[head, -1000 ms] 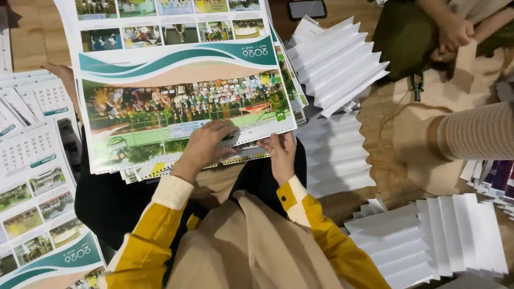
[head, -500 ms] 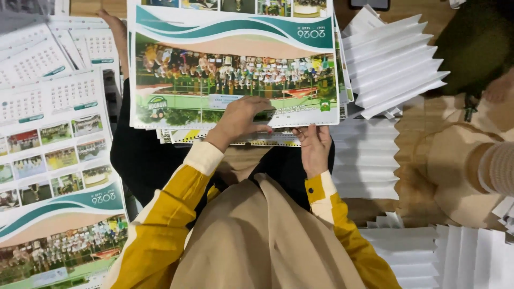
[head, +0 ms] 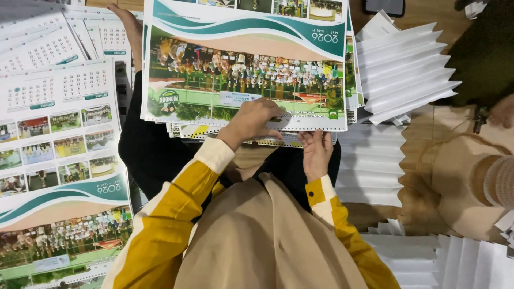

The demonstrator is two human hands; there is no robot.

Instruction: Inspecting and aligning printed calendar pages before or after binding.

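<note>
Wooden floor (head: 423,139) carries fanned white sheets (head: 407,69) and printed calendar pages (head: 241,59).

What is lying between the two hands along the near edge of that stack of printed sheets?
In the head view, only the near edge of the stack of calendar sheets runs between the left hand and the right hand; nothing else lies there.

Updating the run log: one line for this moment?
left hand: flat on calendar sheet stack | right hand: gripping stack's near edge | fanned white paper: beside
</note>
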